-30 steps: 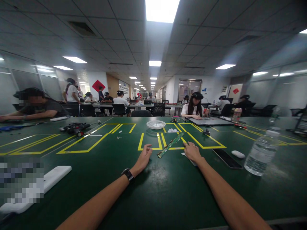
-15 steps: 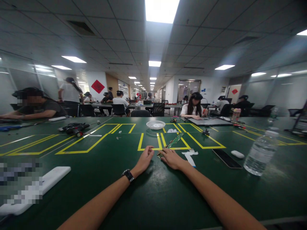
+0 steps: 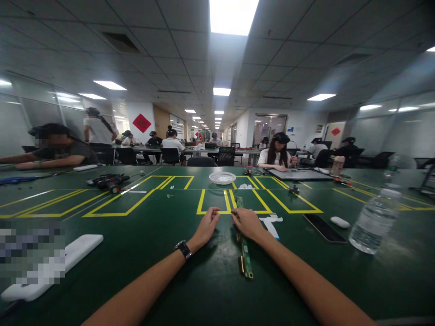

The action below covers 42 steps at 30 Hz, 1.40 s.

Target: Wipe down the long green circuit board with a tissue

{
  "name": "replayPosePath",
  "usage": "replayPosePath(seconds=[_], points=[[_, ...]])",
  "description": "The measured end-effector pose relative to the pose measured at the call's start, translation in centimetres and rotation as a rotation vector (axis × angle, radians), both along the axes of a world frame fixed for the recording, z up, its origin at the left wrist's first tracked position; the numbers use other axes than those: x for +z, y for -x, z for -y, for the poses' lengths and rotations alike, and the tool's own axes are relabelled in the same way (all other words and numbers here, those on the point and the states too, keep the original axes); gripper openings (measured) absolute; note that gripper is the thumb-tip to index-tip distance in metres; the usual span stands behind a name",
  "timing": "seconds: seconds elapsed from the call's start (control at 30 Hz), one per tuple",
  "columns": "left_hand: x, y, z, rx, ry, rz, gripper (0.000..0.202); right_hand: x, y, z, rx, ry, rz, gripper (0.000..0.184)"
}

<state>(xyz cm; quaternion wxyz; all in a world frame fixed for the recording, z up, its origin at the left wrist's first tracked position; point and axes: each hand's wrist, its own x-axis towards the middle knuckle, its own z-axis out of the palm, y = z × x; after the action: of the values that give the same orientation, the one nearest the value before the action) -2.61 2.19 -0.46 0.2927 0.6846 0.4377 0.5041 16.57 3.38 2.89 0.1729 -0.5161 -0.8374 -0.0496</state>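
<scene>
A long narrow green circuit board (image 3: 244,253) lies on the dark green table (image 3: 217,290), pointing straight away from me. My right hand (image 3: 247,223) rests on its middle, fingers curled over it and holding it. My left hand (image 3: 206,226), with a black watch on the wrist, lies just left of the board with fingers loosely bent on the table, holding nothing. A white and blue strip (image 3: 272,224) lies right of my right hand.
A black phone (image 3: 324,227), a white oval object (image 3: 340,222) and a water bottle (image 3: 372,221) stand at the right. A white dish (image 3: 222,177) sits beyond the yellow tape boxes. A white bar (image 3: 54,268) lies at the left. Tools (image 3: 107,181) and seated people are farther off.
My right hand moved left from the white strip to the circuit board, took hold of it and swung and pulled it from a diagonal lie toward me. My left hand stayed almost still.
</scene>
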Motion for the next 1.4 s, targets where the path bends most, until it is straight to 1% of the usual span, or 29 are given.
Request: replayPosePath(seconds=[0.07, 0.13, 0.27, 0.37, 0.5, 0.67, 0.77, 0.9, 0.93, 1.0, 1.07, 1.1, 1.13, 1.17, 1.2, 1.27, 1.33, 1.37, 1.4], points=[[0.0, 0.0, 0.0, 0.004, 0.004, -0.003, 0.033, -0.5, 0.0, 0.0, -0.084, -0.004, 0.071, 0.039], [0.1, 0.0, 0.0, 0.006, 0.004, -0.012, 0.032, -1.0, -0.2, -0.1, -0.123, 0.008, 0.127, 0.039], [0.2, -0.1, 0.2, -0.005, 0.003, -0.033, 0.031, -1.4, -0.2, -0.3, -0.060, 0.016, 0.143, 0.028], [0.3, -0.1, 0.4, -0.007, 0.002, -0.034, 0.031, -1.4, 0.0, -0.4, -0.003, 0.028, 0.100, 0.027], [0.0, 0.0, 0.3, -0.030, 0.014, -0.049, 0.032, -1.3, 0.2, -0.4, 0.024, 0.071, 0.037, 0.034], [-0.4, -0.2, -0.3, -0.145, 0.151, -0.002, 0.038, -0.6, 1.2, 0.8, 0.078, 0.073, -0.068, 0.045], [-0.4, -0.3, -0.6, -0.142, 0.206, 0.076, 0.038, -0.3, 2.5, 2.0, 0.112, 0.058, -0.082, 0.053], [-0.4, -0.1, -1.1, -0.059, 0.297, 0.194, 0.040, -0.1, 3.7, 3.3, 0.192, -0.017, -0.045, 0.058], [-0.4, 0.0, -1.2, -0.033, 0.318, 0.236, 0.039, 0.0, 3.8, 3.5, 0.230, -0.038, -0.041, 0.059], [-0.5, 0.1, -1.5, 0.009, 0.342, 0.328, 0.038, 0.3, 3.8, 3.7, 0.350, -0.083, -0.037, 0.058], [-0.6, 0.1, -1.7, 0.022, 0.352, 0.405, 0.039, 0.9, 3.3, 3.5, 0.463, -0.132, -0.030, 0.053], [-0.7, 0.2, -1.8, 0.021, 0.351, 0.433, 0.039, 1.3, 2.9, 3.2, 0.476, -0.155, -0.029, 0.049], [-0.7, 0.2, -1.9, 0.018, 0.346, 0.452, 0.039, 1.6, 2.3, 2.7, 0.448, -0.176, -0.031, 0.044], [-0.8, 0.3, -2.0, 0.017, 0.339, 0.467, 0.039, 1.9, 1.5, 2.1, 0.379, -0.192, -0.033, 0.040], [-0.8, 0.3, -2.0, 0.020, 0.334, 0.479, 0.039, 2.1, 0.5, 1.3, 0.270, -0.204, -0.035, 0.037], [-1.0, 0.3, -2.2, 0.034, 0.333, 0.495, 0.038, 2.1, -2.2, -0.6, -0.013, -0.179, 0.007, 0.034], [-1.2, 0.4, -2.4, 0.040, 0.346, 0.511, 0.036, 1.5, -5.3, -2.4, -0.328, -0.097, 0.065, 0.034], [-1.3, 0.4, -2.5, 0.040, 0.352, 0.524, 0.035, 1.0, -6.9, -3.3, -0.449, -0.021, 0.095, 0.035], [-1.4, 0.4, -2.6, 0.037, 0.357, 0.539, 0.035, 0.5, -8.2, -3.9, -0.525, 0.070, 0.124, 0.037]])
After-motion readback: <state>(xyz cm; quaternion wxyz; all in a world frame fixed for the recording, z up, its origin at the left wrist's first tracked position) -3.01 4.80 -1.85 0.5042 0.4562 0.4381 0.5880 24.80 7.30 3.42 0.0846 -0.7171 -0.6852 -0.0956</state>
